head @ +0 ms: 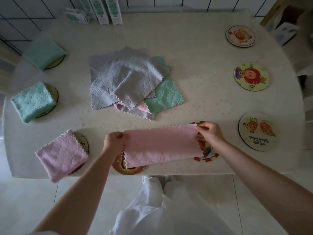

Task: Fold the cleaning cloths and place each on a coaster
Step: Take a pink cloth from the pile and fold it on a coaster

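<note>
I hold a pink cleaning cloth [160, 145], folded into a long strip, near the table's front edge. My left hand [113, 142] pinches its left end and my right hand [210, 133] pinches its right end. The strip partly covers two coasters: one at its left [127, 170], one at its right [207, 156]. A loose pile of grey, green and pink cloths [128, 82] lies in the middle of the table. Folded cloths sit on three coasters at the left: pink [61, 155], light blue [33, 101], green [44, 53].
Three bare picture coasters line the right side: far [240, 36], middle [251, 76], near [257, 131]. Several tall cartons [105, 9] stand at the table's [194, 53] back edge. A box [284, 26] sits at the far right. My legs in white show below.
</note>
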`<state>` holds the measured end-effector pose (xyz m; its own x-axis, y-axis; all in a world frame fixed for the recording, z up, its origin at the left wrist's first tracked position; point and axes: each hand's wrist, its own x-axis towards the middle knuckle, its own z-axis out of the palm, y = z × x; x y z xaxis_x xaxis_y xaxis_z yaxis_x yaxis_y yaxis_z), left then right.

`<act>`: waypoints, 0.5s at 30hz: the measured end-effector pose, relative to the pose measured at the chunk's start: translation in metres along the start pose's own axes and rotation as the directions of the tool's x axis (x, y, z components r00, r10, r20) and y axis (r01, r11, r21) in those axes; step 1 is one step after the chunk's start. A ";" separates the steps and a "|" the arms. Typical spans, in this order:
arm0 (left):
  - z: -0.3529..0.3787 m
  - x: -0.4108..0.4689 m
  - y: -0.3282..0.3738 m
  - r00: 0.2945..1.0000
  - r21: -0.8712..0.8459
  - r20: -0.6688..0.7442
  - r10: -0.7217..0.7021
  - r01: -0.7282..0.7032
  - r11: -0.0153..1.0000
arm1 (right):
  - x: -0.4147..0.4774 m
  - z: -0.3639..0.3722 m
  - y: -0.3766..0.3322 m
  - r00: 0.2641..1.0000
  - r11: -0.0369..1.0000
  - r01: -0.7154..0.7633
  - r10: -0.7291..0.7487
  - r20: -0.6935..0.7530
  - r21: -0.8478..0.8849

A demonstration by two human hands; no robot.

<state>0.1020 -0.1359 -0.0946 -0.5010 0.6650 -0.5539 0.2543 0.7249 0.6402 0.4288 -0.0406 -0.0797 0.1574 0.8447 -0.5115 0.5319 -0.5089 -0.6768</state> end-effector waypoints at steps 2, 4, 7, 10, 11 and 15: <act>0.000 0.006 0.002 1.000 0.008 0.014 -0.008 0.008 1.000 | 0.009 0.001 0.000 1.000 0.999 -0.022 0.022 -0.003 -0.047; 0.000 0.009 0.002 1.000 0.007 0.023 -0.017 0.017 1.000 | 0.014 0.001 -0.001 0.998 0.995 -0.051 0.053 0.015 -0.088; 0.000 0.011 0.003 1.000 0.049 0.026 -0.009 0.007 0.999 | 0.018 0.001 0.001 0.999 0.989 -0.042 0.044 0.011 -0.141; 0.000 0.011 0.004 1.000 0.076 0.025 -0.002 0.000 0.997 | 0.019 0.002 0.001 1.000 0.982 0.004 -0.003 0.006 -0.190; 0.000 0.011 0.004 1.000 0.079 0.026 -0.001 -0.001 0.997 | 0.021 0.002 0.002 1.000 0.975 0.018 -0.018 0.005 -0.221; -0.002 0.007 0.008 1.000 0.147 0.010 0.015 -0.017 0.989 | 0.023 0.005 0.001 0.996 0.937 0.084 -0.081 0.021 -0.339</act>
<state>0.0991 -0.1261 -0.0920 -0.4887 0.6779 -0.5492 0.3817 0.7322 0.5640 0.4290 -0.0223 -0.0952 0.0959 0.8796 -0.4660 0.7934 -0.3503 -0.4978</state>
